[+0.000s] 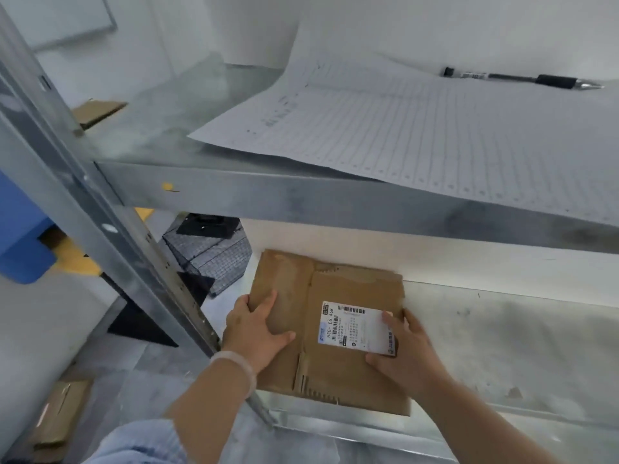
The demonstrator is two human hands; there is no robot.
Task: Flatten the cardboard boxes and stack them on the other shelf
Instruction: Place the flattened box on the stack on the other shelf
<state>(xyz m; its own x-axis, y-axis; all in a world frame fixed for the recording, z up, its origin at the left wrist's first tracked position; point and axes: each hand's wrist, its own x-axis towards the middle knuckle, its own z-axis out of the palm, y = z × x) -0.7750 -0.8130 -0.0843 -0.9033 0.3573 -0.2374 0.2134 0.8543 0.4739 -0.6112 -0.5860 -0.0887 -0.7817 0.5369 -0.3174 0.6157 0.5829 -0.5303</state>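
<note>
A flattened brown cardboard box (pixel 335 289) with a white shipping label lies on the lower metal shelf (pixel 502 336), its near edge sticking out past the shelf's front rim. My left hand (pixel 254 333) grips its left edge, thumb on top. My right hand (pixel 402 349) holds the right side, fingers over the label's corner. Another cardboard piece (pixel 57 416) lies on the floor at lower left, and a third (pixel 97 112) sits beyond the upright post at upper left.
The upper metal shelf (pixel 301 195) carries a large lined paper sheet (pixel 435 135) and a black pen (pixel 522 80). A slanted metal upright (pixel 140 262) runs just left of my left hand. A dark mesh crate (pixel 207 249) and a blue object (pixel 20 236) stand behind.
</note>
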